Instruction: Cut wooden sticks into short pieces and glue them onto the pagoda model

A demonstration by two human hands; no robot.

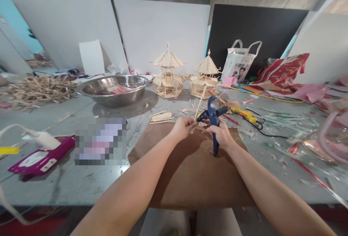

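Note:
In my left hand (183,128) I pinch a thin wooden stick (200,102), which slants up and to the right. My right hand (223,134) is wrapped round a blue ratchet pipe cutter (213,117), its hooked jaw pointing upward. Both hands are close together over a brown sheet (195,181). The stick's lower end, by my left fingers and beside the cutter, is too small to make out. A small pile of cut sticks (162,117) lies left of my hands. Two stick-built pavilion models (168,80) stand upright at the back.
A steel basin (114,98) holds plastic packets; a stick heap (40,92) lies further left. On the left sit a purple power strip (40,158) and a blurred-out flat object (100,141). A yellow-handled tool (243,113) with a black cord and clear plastic strips (285,120) lie right.

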